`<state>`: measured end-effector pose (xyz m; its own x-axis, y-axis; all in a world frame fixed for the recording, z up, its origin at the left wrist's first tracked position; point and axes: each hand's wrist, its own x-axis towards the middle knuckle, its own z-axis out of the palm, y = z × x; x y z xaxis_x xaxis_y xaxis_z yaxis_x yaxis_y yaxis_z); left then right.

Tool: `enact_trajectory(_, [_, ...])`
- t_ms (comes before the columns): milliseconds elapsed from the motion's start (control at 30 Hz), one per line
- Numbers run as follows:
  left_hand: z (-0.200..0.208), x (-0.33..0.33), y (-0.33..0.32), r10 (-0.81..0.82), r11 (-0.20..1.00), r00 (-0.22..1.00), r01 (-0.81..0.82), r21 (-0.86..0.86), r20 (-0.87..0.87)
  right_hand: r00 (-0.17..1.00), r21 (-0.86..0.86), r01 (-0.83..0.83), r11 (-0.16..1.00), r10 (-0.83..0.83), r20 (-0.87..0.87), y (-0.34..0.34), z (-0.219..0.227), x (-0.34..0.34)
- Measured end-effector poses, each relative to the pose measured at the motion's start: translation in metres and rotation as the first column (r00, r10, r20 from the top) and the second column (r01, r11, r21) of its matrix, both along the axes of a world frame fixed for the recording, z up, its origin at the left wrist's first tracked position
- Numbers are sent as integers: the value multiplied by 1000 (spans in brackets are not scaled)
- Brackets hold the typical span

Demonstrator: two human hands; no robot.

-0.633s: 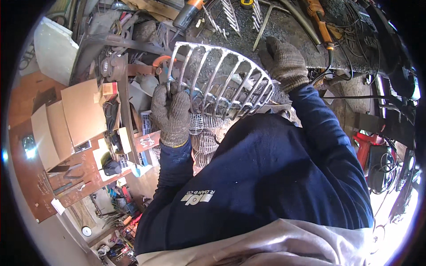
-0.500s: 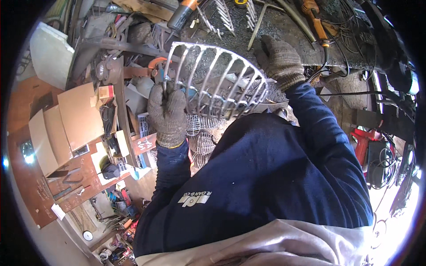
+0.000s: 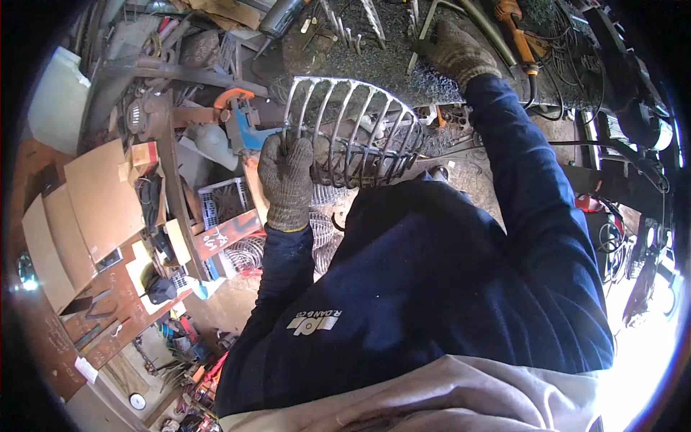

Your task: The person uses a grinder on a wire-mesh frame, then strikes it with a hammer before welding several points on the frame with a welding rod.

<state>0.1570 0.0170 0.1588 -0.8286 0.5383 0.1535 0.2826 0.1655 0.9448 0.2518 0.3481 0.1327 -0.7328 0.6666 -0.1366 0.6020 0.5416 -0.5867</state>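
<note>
My left hand [image 3: 286, 180], in a knitted work glove, grips the near left corner of a curved metal grate [image 3: 360, 129]. This grate is a basket-like shape of bent bars under a rounded flat rim, held up in front of my body. On the dark workbench [image 3: 331, 61] beyond it rests my right hand [image 3: 461, 54], gloved too. Its fingertips are beside a thin metal rod tool [image 3: 425, 32] with a bent top; whether they grip it is hidden. Short metal rods [image 3: 373, 21] lie farther along the bench.
An orange power tool [image 3: 512, 29] with a cable lies at the right of the bench. A blue-and-orange clamp-like tool [image 3: 241, 119] stands left of the grate. More barred metal pieces [image 3: 324, 237] are stacked below. Cardboard [image 3: 104, 194] covers part of the left side.
My right hand has moved away from the grate's right side, farther up the bench toward the rod tool. My left hand still holds the grate, slightly shifted and tilted. The whole view has shifted.
</note>
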Motion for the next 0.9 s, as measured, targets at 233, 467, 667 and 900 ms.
enact_trajectory(233, [-41, -42, -21, -147, 989, 982, 146, 13, 116, 955, 51, 114, 992, -124, 271, -21, -5, -29])
enact_trajectory(467, [-63, -69, -25, -207, 978, 978, 207, -19, -7, 994, -80, 52, 995, -43, 104, -5, -1, -21])
enact_trajectory(667, [-90, -85, -31, -244, 969, 969, 245, -36, 22, 970, 240, -82, 967, 133, -205, -15, 19, -3])
enact_trajectory(900, [-74, -88, -20, -196, 956, 955, 237, -176, 221, 849, -11, 291, 957, -264, -457, -47, 7, -12])
